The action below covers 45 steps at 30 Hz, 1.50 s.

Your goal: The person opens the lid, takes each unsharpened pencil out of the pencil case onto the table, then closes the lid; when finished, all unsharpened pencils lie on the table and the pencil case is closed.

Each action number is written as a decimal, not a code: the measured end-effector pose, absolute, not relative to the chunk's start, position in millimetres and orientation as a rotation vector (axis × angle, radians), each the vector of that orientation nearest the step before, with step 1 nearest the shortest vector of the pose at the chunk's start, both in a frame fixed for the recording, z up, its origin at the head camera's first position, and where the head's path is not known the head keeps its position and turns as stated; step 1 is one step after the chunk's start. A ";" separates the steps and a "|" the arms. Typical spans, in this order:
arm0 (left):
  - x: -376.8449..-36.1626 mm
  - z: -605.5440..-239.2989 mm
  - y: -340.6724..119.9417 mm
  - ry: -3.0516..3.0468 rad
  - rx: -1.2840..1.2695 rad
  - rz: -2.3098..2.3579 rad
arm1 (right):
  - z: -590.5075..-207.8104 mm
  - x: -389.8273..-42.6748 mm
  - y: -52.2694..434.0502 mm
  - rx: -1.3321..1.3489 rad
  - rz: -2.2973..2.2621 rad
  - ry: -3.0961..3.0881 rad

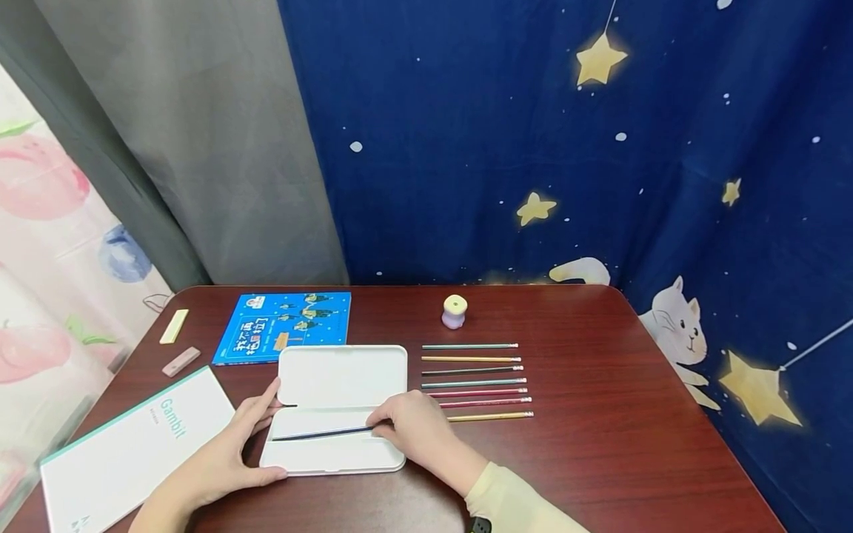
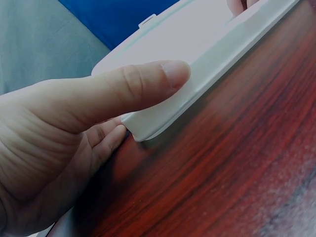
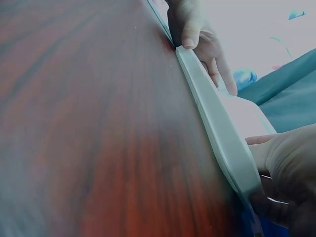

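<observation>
1. A white pencil case (image 1: pixel 336 407) lies open on the dark red wooden table (image 1: pixel 600 444), its lid folded back flat away from the person.
2. The left hand (image 1: pixel 229 451) grips the case's near left corner: the thumb lies curled along the near edge and the forefinger reaches over the left rim. The left wrist view shows the thumb (image 2: pixel 148 81) pressed on the white edge, with the other fingers tucked beneath the corner.
3. The right hand (image 1: pixel 416 429) rests on the right end of the tray and pinches the end of a dark blue pencil (image 1: pixel 323 434), which lies lengthwise in the tray, tip pointing left.
4. Just right of the case, seven pencils (image 1: pixel 474 381) lie in a neat parallel row with their eraser ends to the right.
5. Beyond the row stands a small purple sharpener with a yellow top (image 1: pixel 455 312).
6. Left of the case lies a white booklet printed "Gambit" (image 1: pixel 133 444); behind it is a blue book with Chinese lettering (image 1: pixel 283 326).
7. Near the table's left edge lie a yellow eraser (image 1: pixel 174 326) and a pink eraser (image 1: pixel 181 361).
</observation>
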<state>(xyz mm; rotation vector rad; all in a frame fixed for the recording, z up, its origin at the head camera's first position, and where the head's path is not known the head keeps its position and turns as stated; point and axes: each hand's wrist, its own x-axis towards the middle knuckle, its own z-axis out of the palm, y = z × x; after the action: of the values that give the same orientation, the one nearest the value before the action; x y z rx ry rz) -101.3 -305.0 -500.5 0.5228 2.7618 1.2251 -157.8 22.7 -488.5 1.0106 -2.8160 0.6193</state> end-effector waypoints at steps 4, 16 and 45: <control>-101.3 -499.8 -305.7 2.771 0.512 1.212 | -489.6 -158.8 20.7 1.022 0.605 -2.790; -100.0 -499.7 -305.3 2.775 0.508 1.205 | -487.8 -155.7 27.0 1.040 0.661 -2.708; -101.3 -497.6 -303.9 2.761 0.524 1.221 | -480.4 -159.8 207.4 0.876 1.406 -2.586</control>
<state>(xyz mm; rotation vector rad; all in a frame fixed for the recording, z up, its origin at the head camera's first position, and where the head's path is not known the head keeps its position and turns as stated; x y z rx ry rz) -101.3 -303.9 -497.6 0.5238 2.7615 1.2211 -159.8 207.4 -480.4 0.8762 -2.5858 1.4059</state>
